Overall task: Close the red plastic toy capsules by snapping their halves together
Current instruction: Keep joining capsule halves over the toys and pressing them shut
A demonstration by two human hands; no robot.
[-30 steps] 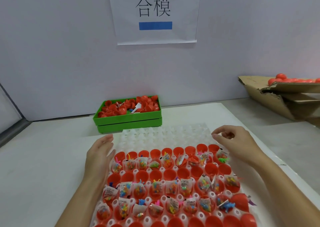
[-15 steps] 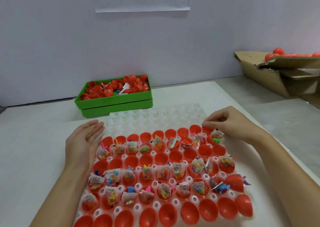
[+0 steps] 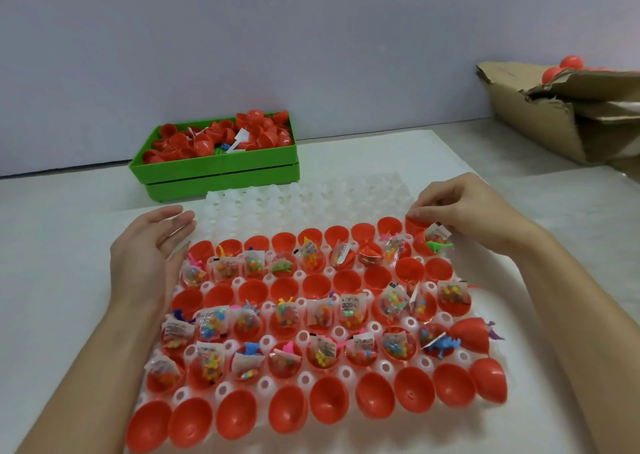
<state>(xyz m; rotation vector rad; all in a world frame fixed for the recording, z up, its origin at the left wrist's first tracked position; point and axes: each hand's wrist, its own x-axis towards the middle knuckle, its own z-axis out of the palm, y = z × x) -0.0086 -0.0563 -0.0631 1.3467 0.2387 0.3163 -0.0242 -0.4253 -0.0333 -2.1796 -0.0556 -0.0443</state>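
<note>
On the white surface (image 3: 52,280) a clear tray (image 3: 311,200) holds rows of open red capsule halves (image 3: 287,408), the left hand (image 3: 149,245) resting flat-fingered at its edge, the right hand's (image 3: 464,211) grip pinching the far-corner half (image 3: 414,225).

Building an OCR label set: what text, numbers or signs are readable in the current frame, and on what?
None can be read.
Toy packets in the red capsule halves: small white labels with dark print, too small and blurred to read.
White slip in the green tray: no print can be made out.
Cardboard box: no markings visible.
The wall sign is out of view now.
</note>
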